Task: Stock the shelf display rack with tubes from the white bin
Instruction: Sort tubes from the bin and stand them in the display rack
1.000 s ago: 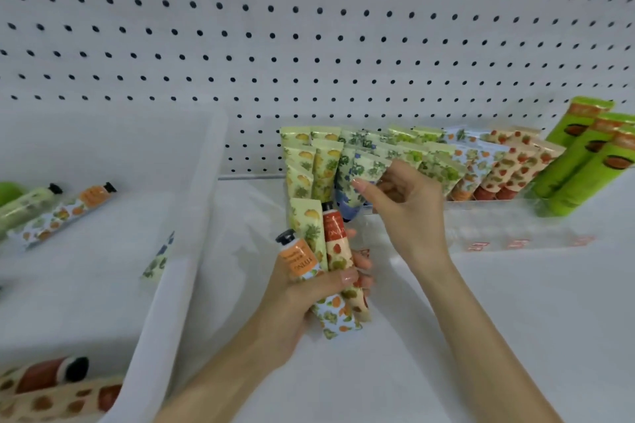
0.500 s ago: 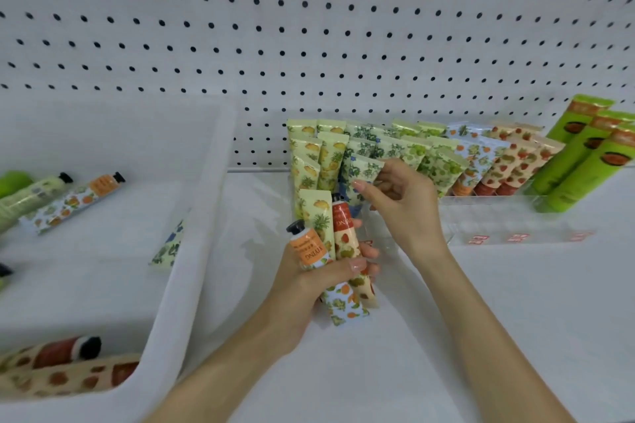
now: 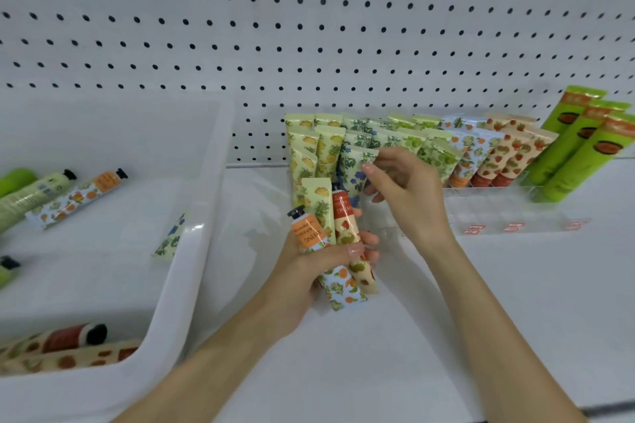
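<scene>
My left hand grips three tubes upright in front of the rack: an orange-print tube, a pineapple tube and a strawberry tube. My right hand is at the clear display rack, pinching the top corner of a blue-flower tube that stands in the front row. Rows of pineapple, blue-flower, green-leaf, orange and strawberry tubes fill the rack behind it. The white bin sits at the left with several tubes lying in it.
Three tall green tubes lean at the rack's right end. A pegboard wall backs the white shelf. Inside the bin lie an orange-print tube, strawberry tubes and a blue-flower tube against its wall.
Both hands keep nearly the same places. My right hand stays at the blue-flower tube in the rack, and my left hand still holds its three tubes.
</scene>
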A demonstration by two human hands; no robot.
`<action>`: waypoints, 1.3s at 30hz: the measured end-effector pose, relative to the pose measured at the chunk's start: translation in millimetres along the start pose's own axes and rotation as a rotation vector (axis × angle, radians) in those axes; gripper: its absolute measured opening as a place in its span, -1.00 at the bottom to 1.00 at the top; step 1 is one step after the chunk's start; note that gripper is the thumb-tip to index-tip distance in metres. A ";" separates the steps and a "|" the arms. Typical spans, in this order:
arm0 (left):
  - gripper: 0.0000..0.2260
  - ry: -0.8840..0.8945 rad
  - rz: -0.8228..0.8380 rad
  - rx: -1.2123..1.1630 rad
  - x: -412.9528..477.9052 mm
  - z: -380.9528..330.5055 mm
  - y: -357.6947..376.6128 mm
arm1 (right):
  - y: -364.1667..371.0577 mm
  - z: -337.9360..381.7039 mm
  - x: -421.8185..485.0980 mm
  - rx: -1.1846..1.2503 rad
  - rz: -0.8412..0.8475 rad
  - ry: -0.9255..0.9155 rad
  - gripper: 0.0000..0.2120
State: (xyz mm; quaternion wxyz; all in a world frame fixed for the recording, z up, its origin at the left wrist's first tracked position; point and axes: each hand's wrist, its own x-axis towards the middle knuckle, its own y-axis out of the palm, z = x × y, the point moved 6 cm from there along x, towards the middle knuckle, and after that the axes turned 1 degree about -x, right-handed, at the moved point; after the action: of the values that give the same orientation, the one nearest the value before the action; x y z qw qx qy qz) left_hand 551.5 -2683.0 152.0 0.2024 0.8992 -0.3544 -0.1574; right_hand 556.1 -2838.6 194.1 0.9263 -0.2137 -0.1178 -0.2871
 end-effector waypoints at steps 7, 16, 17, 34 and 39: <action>-0.48 -0.119 0.008 -0.089 -0.2 11.5 3.6 | -31.9 24.4 -28.9 0.162 -0.047 0.012 -0.94; -0.57 -0.199 -0.072 -0.273 -0.9 20.2 7.8 | -15.5 -11.9 -96.3 0.114 0.078 0.218 -0.92; -0.58 -0.203 -0.077 -0.273 -1.7 20.1 8.4 | -14.7 -14.9 -99.1 0.112 0.080 0.232 -0.92; -0.69 -0.160 -0.064 -0.079 -12.5 35.3 44.9 | -76.2 -18.6 -99.1 0.211 0.137 0.367 -0.91; -0.70 -0.134 -0.014 -0.059 2.9 44.2 73.5 | -134.0 -24.9 -87.9 0.289 -0.082 0.377 -0.90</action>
State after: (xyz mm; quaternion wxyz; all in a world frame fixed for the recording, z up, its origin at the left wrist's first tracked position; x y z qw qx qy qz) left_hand 492.5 -2745.2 148.2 0.2033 0.8829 -0.3561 -0.2290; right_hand 409.5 -2907.4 186.2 0.9404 -0.0166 0.0090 -0.3395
